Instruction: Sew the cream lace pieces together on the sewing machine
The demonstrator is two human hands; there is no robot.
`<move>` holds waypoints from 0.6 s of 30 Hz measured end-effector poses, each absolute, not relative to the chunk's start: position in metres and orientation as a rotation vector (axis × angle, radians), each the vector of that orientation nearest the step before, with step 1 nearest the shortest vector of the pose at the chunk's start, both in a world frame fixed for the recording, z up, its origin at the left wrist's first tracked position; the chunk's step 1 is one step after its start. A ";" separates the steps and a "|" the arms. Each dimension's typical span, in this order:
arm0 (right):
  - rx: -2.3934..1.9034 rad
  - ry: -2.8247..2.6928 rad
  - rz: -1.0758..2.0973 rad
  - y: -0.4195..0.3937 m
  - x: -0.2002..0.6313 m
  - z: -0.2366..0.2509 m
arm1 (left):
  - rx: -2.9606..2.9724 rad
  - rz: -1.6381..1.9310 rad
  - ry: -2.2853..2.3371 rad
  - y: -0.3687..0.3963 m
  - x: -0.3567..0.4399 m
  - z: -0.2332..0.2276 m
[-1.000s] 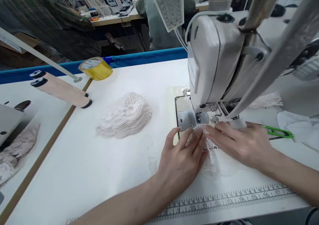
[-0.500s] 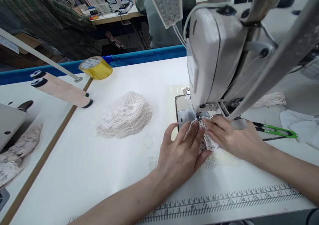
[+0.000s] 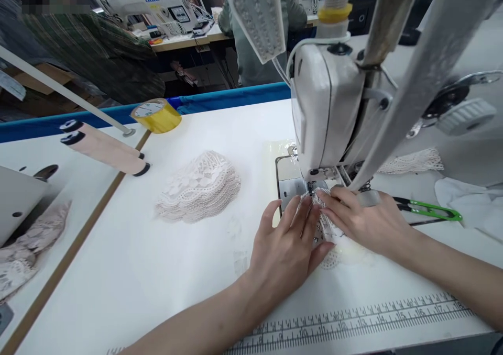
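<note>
Under the needle and presser foot point(image 3: 310, 188) of a white sewing machine point(image 3: 326, 93) lies a piece of white lace point(image 3: 328, 229), partly covered by my hands. My left hand point(image 3: 285, 240) rests on its left side, fingers stretched forward and apart, the tips close to the presser foot. From the right, my right hand point(image 3: 365, 219) has its fingers gathered on the lace beside the foot, closed on its edge. A shiny metal piece point(image 3: 369, 198) shows at the right hand's fingers. Left of the machine sits a stack of lace pieces point(image 3: 200, 190).
Green-handled thread snips point(image 3: 432, 211) lie right of my right hand. Yellow tape point(image 3: 157, 117) and two thread cones point(image 3: 106, 151) stand far left. A printed ruler point(image 3: 341, 323) runs along the front edge. More lace point(image 3: 412, 161) lies behind the machine's post. Two people work beyond the blue-edged table.
The head view has tilted up slightly, so the scene sits a little lower and the machine appears shifted left. Both hands stay on the lace at the presser foot, nearly unmoved.
</note>
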State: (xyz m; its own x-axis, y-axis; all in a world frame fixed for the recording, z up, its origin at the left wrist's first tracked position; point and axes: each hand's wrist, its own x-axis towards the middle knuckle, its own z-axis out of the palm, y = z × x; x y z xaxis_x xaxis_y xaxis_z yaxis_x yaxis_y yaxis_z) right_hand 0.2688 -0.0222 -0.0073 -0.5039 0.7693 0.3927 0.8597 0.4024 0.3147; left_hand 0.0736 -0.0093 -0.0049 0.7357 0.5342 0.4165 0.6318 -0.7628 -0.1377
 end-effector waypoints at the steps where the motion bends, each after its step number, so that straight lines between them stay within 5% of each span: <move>1: -1.457 -2.470 -0.734 -0.023 0.270 -0.008 | -2.666 -0.519 -0.919 -0.010 0.074 -0.005; 18: -1.596 -2.506 -0.699 -0.018 0.274 -0.012 | -2.671 -0.540 -0.965 -0.003 0.076 -0.007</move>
